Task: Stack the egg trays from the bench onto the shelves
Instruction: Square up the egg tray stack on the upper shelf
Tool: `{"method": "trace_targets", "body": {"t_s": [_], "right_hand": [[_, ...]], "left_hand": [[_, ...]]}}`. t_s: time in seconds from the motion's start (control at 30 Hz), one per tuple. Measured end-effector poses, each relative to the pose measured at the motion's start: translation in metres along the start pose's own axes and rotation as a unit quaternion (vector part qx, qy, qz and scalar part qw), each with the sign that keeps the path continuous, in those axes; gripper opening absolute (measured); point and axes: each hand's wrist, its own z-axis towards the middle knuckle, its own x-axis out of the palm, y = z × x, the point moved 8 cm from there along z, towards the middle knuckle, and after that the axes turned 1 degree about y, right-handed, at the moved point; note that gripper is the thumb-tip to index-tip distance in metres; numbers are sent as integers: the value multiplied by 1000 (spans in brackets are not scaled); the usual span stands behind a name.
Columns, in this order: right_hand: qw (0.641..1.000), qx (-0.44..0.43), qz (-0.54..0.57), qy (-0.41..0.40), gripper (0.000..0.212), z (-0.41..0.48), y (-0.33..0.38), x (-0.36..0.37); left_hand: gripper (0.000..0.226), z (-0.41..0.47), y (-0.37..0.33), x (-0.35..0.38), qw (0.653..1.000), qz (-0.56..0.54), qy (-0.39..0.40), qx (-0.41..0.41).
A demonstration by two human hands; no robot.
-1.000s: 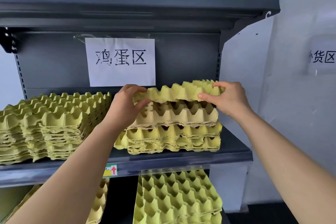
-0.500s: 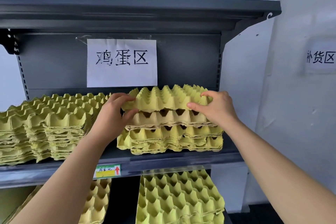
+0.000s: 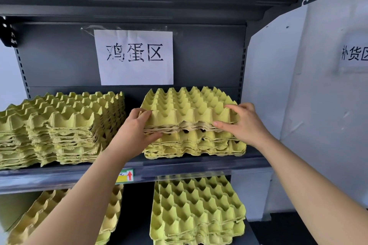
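A yellow-green egg tray [image 3: 189,105] lies on top of a short stack of egg trays [image 3: 197,145] at the right of the grey shelf [image 3: 199,167]. My left hand [image 3: 137,127] grips the top tray's left front corner, thumb on top and fingers underneath. At the right front edge my right hand [image 3: 243,123] holds it too, fingers over the rim and thumb along the front. A brownish tray sits just under the top one.
A taller stack of egg trays [image 3: 59,125] fills the shelf's left side. On the shelf below are further stacks, at the right [image 3: 197,211] and at the left [image 3: 111,211]. A paper sign [image 3: 135,56] hangs on the back panel. A white wall stands to the right.
The top tray has come down from a raised tilt onto the right stack, and both hands moved down with it. The view has moved closer to the shelf.
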Motion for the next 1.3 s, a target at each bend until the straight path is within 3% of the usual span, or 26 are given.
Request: {"method": "trace_targets", "body": {"t_s": [0.1,0.27,0.47,0.67,0.9,1.3], "right_hand": [[999,10,28,23,91,-1,-8,4],[998,18,56,-34,85,6,-11,-15],[999,31,5,-6,83,-4,-18,2],[1000,21,12,8,80,-6,-20,7],[999,-8,34,-7,70,-17,-24,9],[991,12,103,-85,63,-2,-12,-20]], "left_hand": [[77,3,0,-3,1000,-12,-14,-6],[71,11,-8,-10,995,-79,-57,-8],[71,5,8,17,998,-57,11,-27],[75,2,10,28,998,-49,30,-40],[101,-7,7,35,996,-68,36,-37],[88,13,-9,2,994,-105,-13,-31]]}}
